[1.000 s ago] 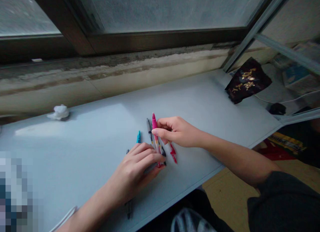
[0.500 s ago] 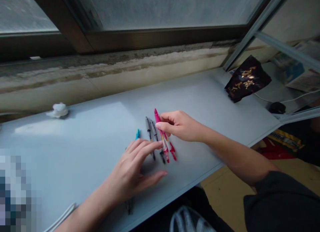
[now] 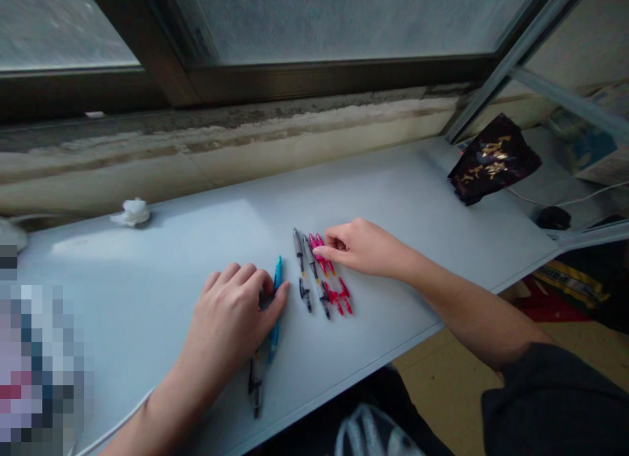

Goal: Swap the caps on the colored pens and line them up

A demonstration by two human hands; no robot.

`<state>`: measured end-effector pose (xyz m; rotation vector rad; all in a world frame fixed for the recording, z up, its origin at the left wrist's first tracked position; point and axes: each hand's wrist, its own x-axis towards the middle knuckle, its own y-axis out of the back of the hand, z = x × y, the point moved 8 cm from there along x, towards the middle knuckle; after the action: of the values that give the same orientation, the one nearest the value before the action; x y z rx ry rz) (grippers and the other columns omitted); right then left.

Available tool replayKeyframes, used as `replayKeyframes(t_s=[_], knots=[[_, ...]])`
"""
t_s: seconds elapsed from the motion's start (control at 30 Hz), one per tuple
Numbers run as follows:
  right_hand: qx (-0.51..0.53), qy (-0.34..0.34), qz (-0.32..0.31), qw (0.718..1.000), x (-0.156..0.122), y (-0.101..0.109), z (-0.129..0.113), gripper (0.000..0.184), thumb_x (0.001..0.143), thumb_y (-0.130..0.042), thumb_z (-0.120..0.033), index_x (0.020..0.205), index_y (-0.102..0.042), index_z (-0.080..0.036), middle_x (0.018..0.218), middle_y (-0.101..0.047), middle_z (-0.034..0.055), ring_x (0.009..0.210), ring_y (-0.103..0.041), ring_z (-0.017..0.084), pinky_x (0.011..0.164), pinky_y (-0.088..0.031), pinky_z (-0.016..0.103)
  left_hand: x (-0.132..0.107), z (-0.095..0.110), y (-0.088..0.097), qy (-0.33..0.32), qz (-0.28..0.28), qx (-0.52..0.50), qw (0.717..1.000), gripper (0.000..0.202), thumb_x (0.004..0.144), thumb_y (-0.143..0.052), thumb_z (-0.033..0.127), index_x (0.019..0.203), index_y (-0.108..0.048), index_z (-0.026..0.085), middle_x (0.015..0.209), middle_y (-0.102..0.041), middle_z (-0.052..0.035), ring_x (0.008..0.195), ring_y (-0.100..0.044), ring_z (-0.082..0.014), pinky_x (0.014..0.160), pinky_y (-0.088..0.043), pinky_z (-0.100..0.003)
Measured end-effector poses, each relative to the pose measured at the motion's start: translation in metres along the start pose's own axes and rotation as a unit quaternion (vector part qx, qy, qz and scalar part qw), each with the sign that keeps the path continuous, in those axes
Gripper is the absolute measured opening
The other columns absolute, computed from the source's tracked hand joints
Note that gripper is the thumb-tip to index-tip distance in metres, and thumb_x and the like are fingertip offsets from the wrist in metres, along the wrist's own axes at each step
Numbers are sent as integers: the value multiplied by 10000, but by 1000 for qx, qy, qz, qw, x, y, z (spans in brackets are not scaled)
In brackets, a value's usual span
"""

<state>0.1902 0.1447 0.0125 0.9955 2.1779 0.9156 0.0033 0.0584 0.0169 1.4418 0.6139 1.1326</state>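
My left hand (image 3: 230, 312) is closed on a light-blue pen (image 3: 278, 272), with thumb and index finger at its barrel. Partly beneath that wrist lies a black pen (image 3: 254, 390). My right hand (image 3: 356, 246) has its fingers curled and its thumb on the upper part of a pink pen (image 3: 336, 300), which rests on the desk. Close beside it lies a second pink pen (image 3: 345, 295). Left of the pink pair are two grey-and-black pens (image 3: 299, 246), lying roughly parallel to them. Part of the pink barrels is hidden by my right thumb.
All this lies on a white desk (image 3: 196, 246) under a window. Crumpled white tissue (image 3: 135, 212) sits at the back left. A dark packet with gold lettering (image 3: 494, 158) stands at the back right, by a metal frame (image 3: 565, 102). A white cable (image 3: 118, 422) runs by my left forearm.
The pink pen in my right hand has come down beside the other pink one. My left hand has moved left from the pink pens and closed on the light-blue pen.
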Motion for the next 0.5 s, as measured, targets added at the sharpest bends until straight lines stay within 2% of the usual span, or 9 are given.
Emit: replayKeyframes(t_s=[0.07, 0.17, 0.3, 0.37, 0.43, 0.5], knots=[[23, 18, 12, 999, -1, 1, -3, 404, 1084, -640, -431, 774, -585, -178, 674, -591, -15, 629, -473, 109, 655, -289, 284, 2, 3, 6, -7, 24, -59, 998, 362, 1103, -589, 417, 787, -603, 242, 762, -656, -15, 736, -604, -236, 746, -411, -386], [86, 68, 9, 994, -5, 0, -13, 488, 1061, -646, -564, 760, -575, -186, 642, -576, -25, 606, -481, 108, 634, -311, 271, 2, 8, 18, -14, 59, -177, 982, 260, 1109, -609, 333, 868, -607, 235, 764, -655, 21, 708, -615, -181, 719, -445, -324], [189, 152, -85, 966, -16, -15, -35, 604, 942, -732, -735, 737, -575, -190, 639, -611, -23, 583, -525, 101, 587, -341, 245, -6, 19, 16, -23, 39, -307, 951, 131, 1129, -580, 298, 1021, -635, 247, 823, -693, 32, 703, -654, -139, 685, -497, -245], [221, 172, -132, 951, -21, -24, -44, 582, 977, -705, -710, 749, -563, -194, 641, -633, -19, 573, -561, 101, 591, -369, 238, -10, 26, 9, -22, 7, -342, 940, 138, 1137, -543, 281, 1059, -653, 254, 811, -719, 38, 674, -671, -127, 659, -508, -222], [233, 183, -157, 942, -24, -30, -50, 538, 1048, -625, -656, 774, -584, -194, 595, -588, -35, 556, -563, 105, 594, -383, 237, -10, 29, 3, -9, -10, -357, 934, 159, 1137, -517, 280, 1065, -656, 253, 796, -736, 39, 653, -686, -125, 650, -526, -210], [251, 185, -136, 940, -24, -29, -51, 530, 1079, -575, -613, 755, -585, -194, 573, -499, -55, 549, -495, 97, 588, -356, 240, -10, 29, 1, 4, -14, -354, 935, 138, 1131, -537, 332, 1139, -649, 252, 815, -752, 32, 668, -716, -135, 653, -549, -210]])
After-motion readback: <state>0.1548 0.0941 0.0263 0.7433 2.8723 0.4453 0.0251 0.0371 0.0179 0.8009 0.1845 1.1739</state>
